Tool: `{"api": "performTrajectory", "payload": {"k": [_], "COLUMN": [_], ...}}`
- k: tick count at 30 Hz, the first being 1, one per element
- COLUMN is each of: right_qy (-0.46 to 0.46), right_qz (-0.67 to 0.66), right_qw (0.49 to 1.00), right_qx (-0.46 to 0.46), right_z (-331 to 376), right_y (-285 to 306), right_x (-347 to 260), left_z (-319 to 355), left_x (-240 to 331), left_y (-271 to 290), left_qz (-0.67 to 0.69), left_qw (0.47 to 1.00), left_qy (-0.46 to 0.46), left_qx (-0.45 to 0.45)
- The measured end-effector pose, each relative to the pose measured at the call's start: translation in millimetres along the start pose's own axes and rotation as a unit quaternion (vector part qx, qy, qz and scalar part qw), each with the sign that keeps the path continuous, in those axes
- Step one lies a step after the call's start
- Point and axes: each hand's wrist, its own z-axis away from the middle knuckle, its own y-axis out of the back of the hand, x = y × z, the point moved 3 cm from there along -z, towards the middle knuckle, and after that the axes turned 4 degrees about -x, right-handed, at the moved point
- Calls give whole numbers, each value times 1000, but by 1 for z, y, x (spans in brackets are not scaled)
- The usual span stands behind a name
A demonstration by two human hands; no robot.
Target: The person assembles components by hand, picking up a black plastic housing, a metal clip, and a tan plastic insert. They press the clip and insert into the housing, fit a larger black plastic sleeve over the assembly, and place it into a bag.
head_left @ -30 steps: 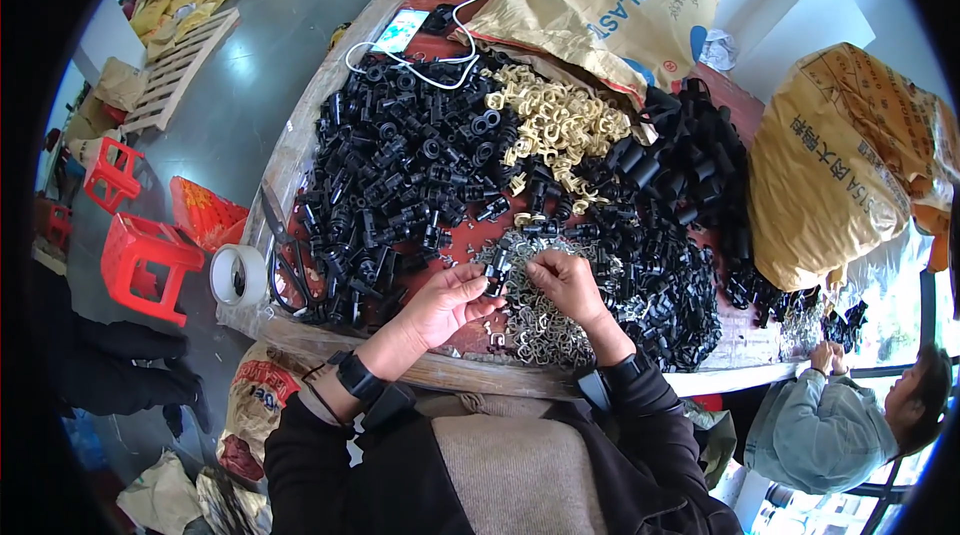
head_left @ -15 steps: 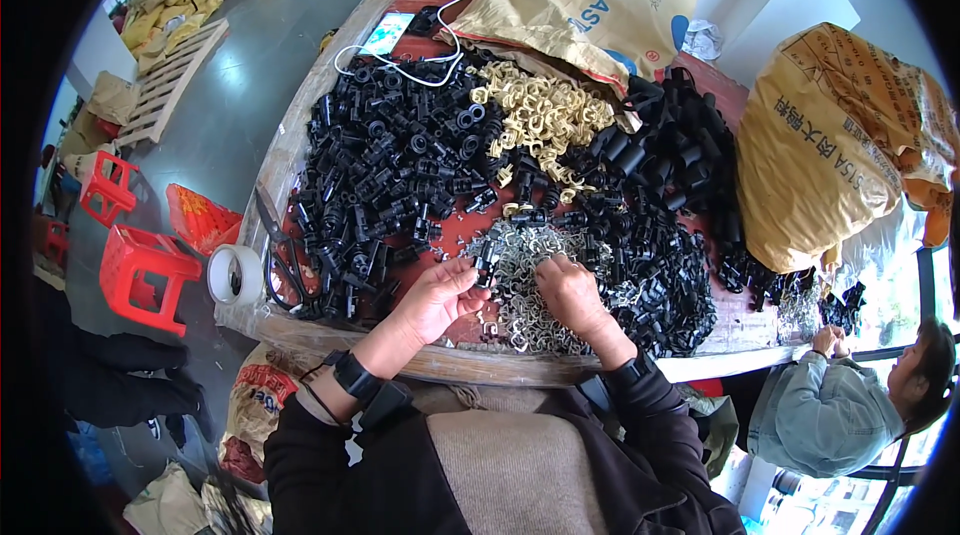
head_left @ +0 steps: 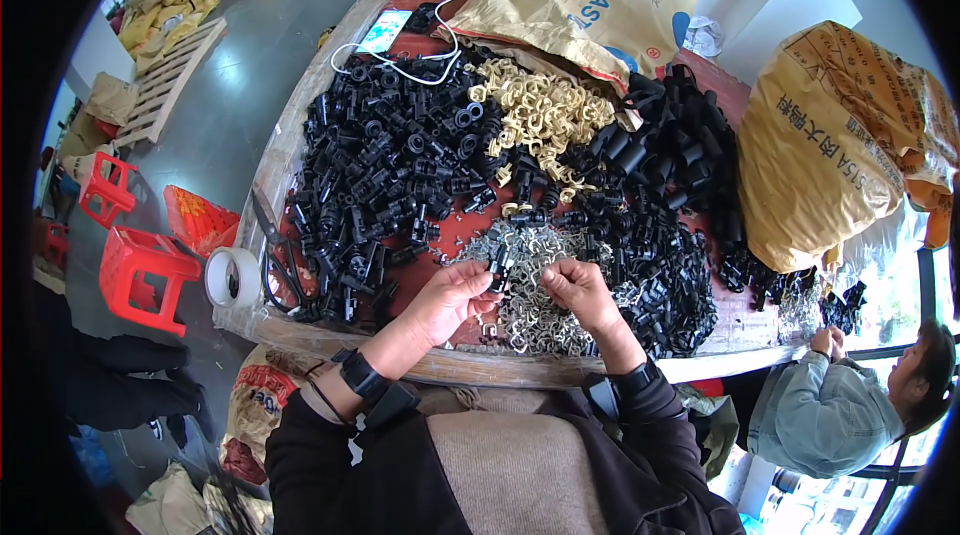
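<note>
My left hand [head_left: 445, 305] pinches a small black plastic pipe fitting [head_left: 499, 270] upright between thumb and fingers. Just to its right, my right hand [head_left: 585, 297] is closed, thumb pressed to the forefinger; whatever it pinches is too small to make out. Both hands are over a heap of small silvery metal clips [head_left: 530, 330]. To the left spreads a large pile of black plastic fittings [head_left: 390, 155]. Cream-coloured plastic clips [head_left: 545, 120] lie behind the metal ones, and small black parts [head_left: 670, 305] are heaped beside my right hand.
Scissors [head_left: 280, 250] and a roll of clear tape [head_left: 233, 277] lie at the table's left edge. A lit phone [head_left: 386, 32] with a white cable sits at the back. Large sacks [head_left: 820, 145] stand right and behind. Another person [head_left: 835, 405] works at the right.
My right hand has lifted from the metal clips and turned thumb-up, moving slightly right. My left hand has shifted a little to the right with the fitting.
</note>
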Motion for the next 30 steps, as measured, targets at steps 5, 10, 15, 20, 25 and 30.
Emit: {"api": "performTrajectory", "payload": {"k": [5, 10, 15, 20, 25, 30], "right_qy": [3, -24, 64, 71, 52, 104], "right_qz": [-64, -41, 51, 43, -27, -24], "right_qw": [996, 994, 988, 991, 996, 994], "right_qx": [-58, -96, -129, -104, -64, -32], "right_z": [0, 3, 2, 2, 2, 6], "right_y": [-8, -14, -20, -22, -28, -29], "right_x": [-7, -14, -18, -19, -26, -31], "left_z": [-8, -11, -9, -5, -3, -5], "left_x": [-3, -1, 1, 4, 5, 2], "left_y": [-1, -7, -12, -18, -18, -12], "left_qz": [1, 1, 1, -19, -24, -25], "left_qw": [1000, 999, 997, 995, 996, 996], "left_qy": [-12, -23, -23, -27, -33, -67], "left_qx": [-11, -35, -72, -92, -81, -43]}}
